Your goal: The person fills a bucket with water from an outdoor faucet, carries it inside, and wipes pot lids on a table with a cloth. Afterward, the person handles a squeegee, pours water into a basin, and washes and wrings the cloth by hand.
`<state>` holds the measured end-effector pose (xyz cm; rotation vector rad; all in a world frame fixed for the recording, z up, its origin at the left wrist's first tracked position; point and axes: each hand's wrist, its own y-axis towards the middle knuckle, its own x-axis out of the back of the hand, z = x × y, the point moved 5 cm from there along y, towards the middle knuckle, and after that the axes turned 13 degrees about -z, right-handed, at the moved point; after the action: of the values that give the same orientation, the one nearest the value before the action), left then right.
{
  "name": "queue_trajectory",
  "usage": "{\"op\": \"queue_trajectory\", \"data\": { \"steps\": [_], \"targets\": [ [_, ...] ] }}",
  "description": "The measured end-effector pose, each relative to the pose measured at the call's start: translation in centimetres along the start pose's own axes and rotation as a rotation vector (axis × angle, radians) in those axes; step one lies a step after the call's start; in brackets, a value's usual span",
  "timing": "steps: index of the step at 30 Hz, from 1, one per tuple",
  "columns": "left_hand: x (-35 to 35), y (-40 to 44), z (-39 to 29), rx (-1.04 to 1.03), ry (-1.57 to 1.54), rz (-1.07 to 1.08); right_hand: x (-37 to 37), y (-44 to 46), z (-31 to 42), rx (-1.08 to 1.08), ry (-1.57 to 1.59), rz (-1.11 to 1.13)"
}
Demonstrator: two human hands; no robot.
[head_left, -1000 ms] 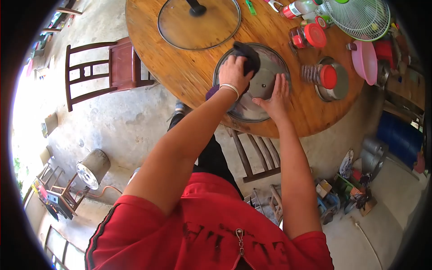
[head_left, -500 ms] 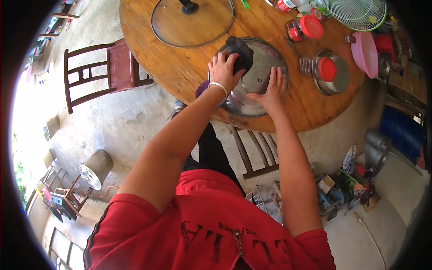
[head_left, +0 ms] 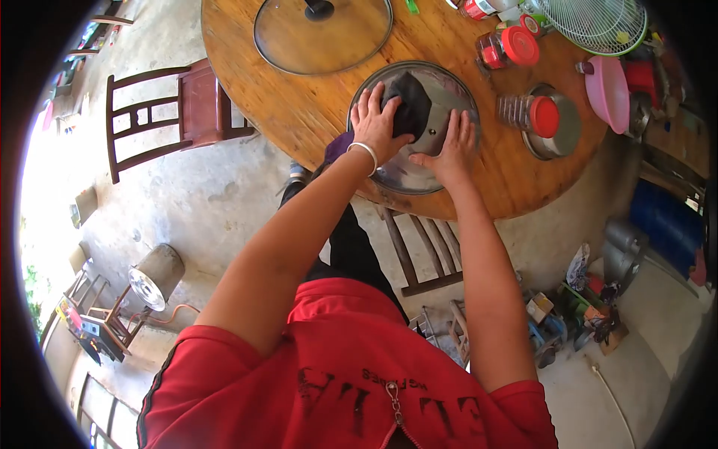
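Observation:
A round shiny metal lid [head_left: 389, 173] with a small dark spot near its middle lies near the front edge of the wooden table [head_left: 523, 183]. My left hand [head_left: 376, 126], with a white bracelet at the wrist, presses a bunched dark cloth [head_left: 410, 105] onto the lid's upper middle. Its fingers rest along the cloth's left side. My right hand [head_left: 452, 150] lies on the lid's right part, fingers stretched and thumb out to the left, holding nothing. Something purple [head_left: 338, 147] shows at the lid's left edge, partly hidden by my left wrist.
Beyond sits a glass lid [head_left: 321, 37] with a black knob. To the right are red-capped jars [head_left: 544, 116], a metal pan [head_left: 561, 138], a pink basin [head_left: 607, 93] and a fan [head_left: 594, 22]. A chair [head_left: 202, 105] stands left, another stool-like seat [head_left: 422, 251] below the table edge.
My left hand has slid the dark cloth a little downward and to the right across the lid, toward its middle. My right hand has stayed in place.

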<state>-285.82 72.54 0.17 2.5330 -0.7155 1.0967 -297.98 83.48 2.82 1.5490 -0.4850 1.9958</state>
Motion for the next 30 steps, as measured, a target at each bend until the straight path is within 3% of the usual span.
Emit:
{"op": "queue_trajectory", "data": {
  "steps": [5,10,16,20,21,24,26,30],
  "targets": [
    [0.0,0.2,0.1,-0.041,-0.046,-0.02,-0.2,-0.2,-0.1,-0.006,-0.014,0.011],
    [-1.0,1.0,1.3,0.222,-0.171,-0.285,-0.3,-0.2,-0.2,-0.003,-0.021,0.012],
    [-0.9,-4.4,4.7,0.358,-0.336,-0.336,-0.5,-0.2,-0.2,-0.025,-0.036,0.03],
    [-0.5,-9.8,4.6,0.467,-0.011,-0.078,-0.7,-0.3,-0.3,-0.002,-0.013,0.009],
    [-0.6,-10.3,5.0,0.613,-0.157,-0.015,-0.8,-0.3,-0.3,0.001,-0.01,0.008],
    [0.3,-9.5,5.3,0.737,-0.27,0.117,-0.9,0.1,0.3,-0.003,-0.016,0.011],
    [1.5,-9.1,5.3,0.667,-0.197,0.076,-0.6,0.0,0.1,0.018,-0.051,0.008],
    [0.9,-10.7,4.4,0.681,-0.088,0.302,-0.5,-0.2,0.0,-0.009,-0.054,0.038]
  ]
}}
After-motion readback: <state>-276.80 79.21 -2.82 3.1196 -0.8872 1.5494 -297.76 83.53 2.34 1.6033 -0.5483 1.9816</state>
